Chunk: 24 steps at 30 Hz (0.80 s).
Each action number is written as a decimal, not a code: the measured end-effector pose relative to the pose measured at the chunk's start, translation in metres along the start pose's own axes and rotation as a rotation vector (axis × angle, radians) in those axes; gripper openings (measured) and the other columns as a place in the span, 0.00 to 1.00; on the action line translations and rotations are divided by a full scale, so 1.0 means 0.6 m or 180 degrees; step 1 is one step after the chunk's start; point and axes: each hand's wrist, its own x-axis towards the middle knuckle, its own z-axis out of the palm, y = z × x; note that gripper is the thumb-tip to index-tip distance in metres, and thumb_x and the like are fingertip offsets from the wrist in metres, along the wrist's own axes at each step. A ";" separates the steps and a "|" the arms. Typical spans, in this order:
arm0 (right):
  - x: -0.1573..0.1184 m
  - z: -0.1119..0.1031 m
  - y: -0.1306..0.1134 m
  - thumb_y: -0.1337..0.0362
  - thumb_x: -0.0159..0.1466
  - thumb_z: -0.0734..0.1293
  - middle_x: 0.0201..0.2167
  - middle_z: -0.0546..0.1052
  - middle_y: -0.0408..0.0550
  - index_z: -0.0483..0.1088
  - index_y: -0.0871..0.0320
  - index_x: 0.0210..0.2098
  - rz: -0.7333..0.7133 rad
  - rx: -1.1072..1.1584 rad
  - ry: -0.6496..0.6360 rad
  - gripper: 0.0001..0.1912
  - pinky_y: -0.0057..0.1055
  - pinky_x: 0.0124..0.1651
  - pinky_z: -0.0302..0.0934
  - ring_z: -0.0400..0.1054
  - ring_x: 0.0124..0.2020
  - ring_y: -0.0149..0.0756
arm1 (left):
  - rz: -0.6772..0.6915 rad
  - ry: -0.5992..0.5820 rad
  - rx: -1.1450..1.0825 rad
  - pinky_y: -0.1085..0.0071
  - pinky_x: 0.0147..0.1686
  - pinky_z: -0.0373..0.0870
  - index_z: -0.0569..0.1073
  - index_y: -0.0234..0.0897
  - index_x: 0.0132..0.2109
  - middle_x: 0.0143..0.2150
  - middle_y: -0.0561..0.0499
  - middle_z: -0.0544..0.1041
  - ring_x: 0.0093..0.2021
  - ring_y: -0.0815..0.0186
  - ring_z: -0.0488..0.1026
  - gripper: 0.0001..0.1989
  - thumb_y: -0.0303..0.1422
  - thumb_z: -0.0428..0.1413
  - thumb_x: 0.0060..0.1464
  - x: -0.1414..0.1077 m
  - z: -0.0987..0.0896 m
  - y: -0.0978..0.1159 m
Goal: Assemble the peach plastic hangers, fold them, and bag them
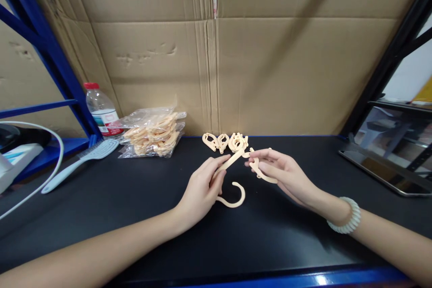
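Note:
My left hand [202,184] is closed around a cream plastic folding hanger [229,162]. Its straight arm sticks out up and to the right between thumb and fingers, and its curved hook [241,198] shows below the hand. Just to the right, my right hand [283,171] pinches a curved cream hanger piece [266,177] between thumb and fingers. Whether the two pieces are joined I cannot tell. Behind the hands, several folded cream hangers [222,143] lie near the back of the black tabletop [162,243], partly hidden.
Clear plastic bags of cream hangers [155,135] lie at the back left. Beside them are a bottle with a red cap [103,112], a pale blue hairbrush [84,159] and a white cable [57,166]. A dark flat tablet-like object [381,173] is at right. Cardboard [303,76] walls the back.

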 end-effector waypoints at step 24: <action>-0.021 0.030 -0.002 0.49 0.65 0.58 0.13 0.67 0.36 0.67 0.61 0.37 0.1019 -0.0320 -0.1119 0.20 0.17 0.10 0.45 0.55 0.07 0.21 | 0.1395 -0.0867 0.3092 0.76 0.16 0.58 0.67 0.34 0.48 0.27 0.51 0.73 0.22 0.65 0.72 0.11 0.26 0.43 0.63 -0.005 -0.006 0.018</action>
